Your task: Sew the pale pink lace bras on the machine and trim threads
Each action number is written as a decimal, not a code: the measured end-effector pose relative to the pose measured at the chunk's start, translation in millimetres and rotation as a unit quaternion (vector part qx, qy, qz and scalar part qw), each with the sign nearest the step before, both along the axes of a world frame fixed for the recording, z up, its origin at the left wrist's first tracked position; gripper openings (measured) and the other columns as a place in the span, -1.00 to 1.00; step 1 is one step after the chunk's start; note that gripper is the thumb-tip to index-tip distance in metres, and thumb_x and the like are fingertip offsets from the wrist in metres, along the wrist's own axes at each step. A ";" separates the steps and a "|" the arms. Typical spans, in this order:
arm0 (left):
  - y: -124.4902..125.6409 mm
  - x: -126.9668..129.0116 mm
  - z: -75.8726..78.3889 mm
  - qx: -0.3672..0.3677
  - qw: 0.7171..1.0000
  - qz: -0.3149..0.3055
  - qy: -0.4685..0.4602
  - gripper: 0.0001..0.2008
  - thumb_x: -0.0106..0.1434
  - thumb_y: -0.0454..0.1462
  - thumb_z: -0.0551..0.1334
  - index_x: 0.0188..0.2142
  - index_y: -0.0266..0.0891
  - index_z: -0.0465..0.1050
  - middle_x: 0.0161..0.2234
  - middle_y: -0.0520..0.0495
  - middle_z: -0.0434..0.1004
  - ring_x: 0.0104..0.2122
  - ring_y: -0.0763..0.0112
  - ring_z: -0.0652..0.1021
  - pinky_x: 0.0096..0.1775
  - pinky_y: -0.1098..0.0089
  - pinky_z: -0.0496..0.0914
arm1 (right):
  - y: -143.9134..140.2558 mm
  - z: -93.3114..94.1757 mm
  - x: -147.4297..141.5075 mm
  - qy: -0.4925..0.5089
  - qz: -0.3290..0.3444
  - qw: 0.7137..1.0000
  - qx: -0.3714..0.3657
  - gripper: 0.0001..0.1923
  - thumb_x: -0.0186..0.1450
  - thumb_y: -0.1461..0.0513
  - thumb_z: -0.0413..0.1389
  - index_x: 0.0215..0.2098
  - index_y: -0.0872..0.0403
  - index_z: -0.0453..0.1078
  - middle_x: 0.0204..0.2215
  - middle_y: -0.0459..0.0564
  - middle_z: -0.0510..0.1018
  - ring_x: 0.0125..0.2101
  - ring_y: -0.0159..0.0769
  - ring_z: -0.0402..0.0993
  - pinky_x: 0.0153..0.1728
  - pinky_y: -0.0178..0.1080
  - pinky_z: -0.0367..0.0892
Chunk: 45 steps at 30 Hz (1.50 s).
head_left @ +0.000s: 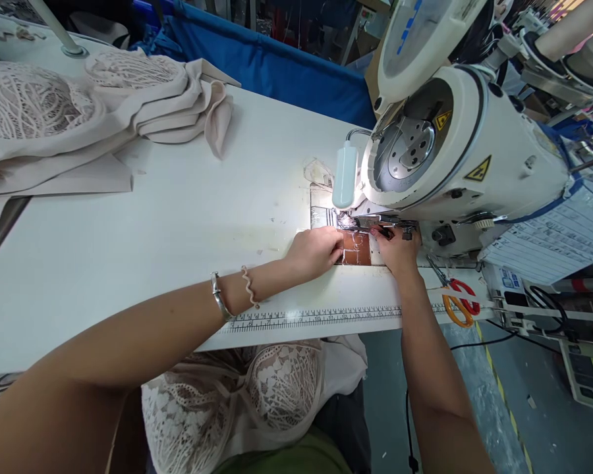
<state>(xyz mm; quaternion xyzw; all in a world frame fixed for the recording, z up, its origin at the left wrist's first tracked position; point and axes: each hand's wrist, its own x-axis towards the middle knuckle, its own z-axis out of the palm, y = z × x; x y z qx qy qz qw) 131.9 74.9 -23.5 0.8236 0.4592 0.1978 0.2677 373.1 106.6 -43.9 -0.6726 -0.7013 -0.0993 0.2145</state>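
My left hand (316, 251) rests at the left of the lit needle area of a white sewing machine (499, 145). Its fingers are curled together, and whatever they may pinch is too small to tell. On the other side, my right hand (399, 251) reaches under the machine head beside the presser foot (363, 222). Its fingertips are closed by dark metal parts that partly hide them. Between both hands lies a brown plate (356, 247) with pale thread-like marks. A beige lace bra (286, 382) lies on my lap, below the table edge.
Stacked beige lace bras (143, 99) lie at the table's back left. Scissors with red and orange handles (458, 303) hang at the right. A ruler strip (296, 319) runs along the front edge. Blue cloth (277, 62) borders the back; a lamp (344, 174) hangs by the needle.
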 end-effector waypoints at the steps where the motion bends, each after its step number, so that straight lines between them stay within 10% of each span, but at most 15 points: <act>1: 0.0 0.1 0.1 0.000 1.000 0.001 0.002 -0.85 0.30 -0.37 0.15 -0.37 -0.23 0.46 -0.28 -0.04 0.60 -0.31 0.35 0.54 -0.47 0.41 0.19 | 0.4 -0.3 -0.5 -0.004 -0.004 1.000 -0.002 -0.81 0.19 0.15 0.25 -0.34 0.10 0.62 -0.33 0.16 0.68 -0.21 0.02 0.56 -0.10 -0.02 0.41; 45: 1.1 -0.4 0.0 0.009 1.000 0.005 0.005 -0.86 0.29 -0.34 0.17 -0.39 -0.21 0.47 -0.34 -0.02 0.59 -0.35 0.38 0.52 -0.46 0.41 0.23 | -6.8 5.7 1.4 -0.015 0.037 0.999 -0.007 -0.82 0.24 0.16 0.23 -0.29 0.05 0.64 -0.27 0.14 0.67 -0.13 0.02 0.55 -0.08 -0.02 0.43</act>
